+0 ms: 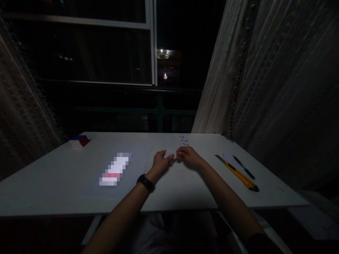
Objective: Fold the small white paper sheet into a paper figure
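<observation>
Both my hands meet over the middle of a white table (53, 183). My left hand (160, 164), with a black band on its wrist, and my right hand (188, 157) each pinch one end of a small white piece of paper (170, 155). Their fingers are closed on it, just above the tabletop. Just beyond the hands lie a few tiny white paper bits (184, 140).
A yellow utility knife (239, 174) and a black pen (243, 167) lie at the right. A red, white and blue block (78, 141) sits at the far left corner. A large sheet (92, 176) lies left of the hands. Curtains hang on both sides of a dark window.
</observation>
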Tool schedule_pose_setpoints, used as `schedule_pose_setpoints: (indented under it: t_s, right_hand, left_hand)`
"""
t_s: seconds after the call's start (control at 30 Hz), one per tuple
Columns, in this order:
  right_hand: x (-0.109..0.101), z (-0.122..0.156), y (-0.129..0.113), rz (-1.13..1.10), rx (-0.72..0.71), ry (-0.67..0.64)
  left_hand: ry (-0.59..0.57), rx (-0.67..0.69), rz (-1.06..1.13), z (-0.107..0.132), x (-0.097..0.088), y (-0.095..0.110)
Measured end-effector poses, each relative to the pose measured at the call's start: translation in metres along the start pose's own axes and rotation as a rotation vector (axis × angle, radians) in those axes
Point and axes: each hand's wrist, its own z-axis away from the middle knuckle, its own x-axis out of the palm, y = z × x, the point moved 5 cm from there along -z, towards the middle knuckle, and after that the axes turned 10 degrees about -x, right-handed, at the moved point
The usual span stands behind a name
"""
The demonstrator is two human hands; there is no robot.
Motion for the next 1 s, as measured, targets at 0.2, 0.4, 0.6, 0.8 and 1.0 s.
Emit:
schedule_pose_setpoints:
  t_s: [0.2,0.4,0.6,0.8,1.0]
  right_hand:
    - [-0.001,-0.002,-0.001,0.054,-0.006,0.077]
    - [-0.001,-0.001,0.005,0.207,-0.004,0.12]
    - [0.003,-0.001,0.004,0.254,-0.007,0.079]
    - [0.002,-0.001,0.0,0.302,-0.014,0.1]
    - [-0.001,0.0,-0.004,0.37,-0.038,0.11]
  left_hand:
    - [-0.023,0.059,-0.063,-0.002,0.001,0.001]
    - [-0.077,-0.012,-0.039,0.001,0.007,-0.003]
    - [-0.088,-0.117,0.049,0.007,0.01,0.002]
    - [-0.081,-0.151,0.17,0.011,0.013,0.006]
    - [-0.105,-0.13,0.186,0.008,0.012,0.002]
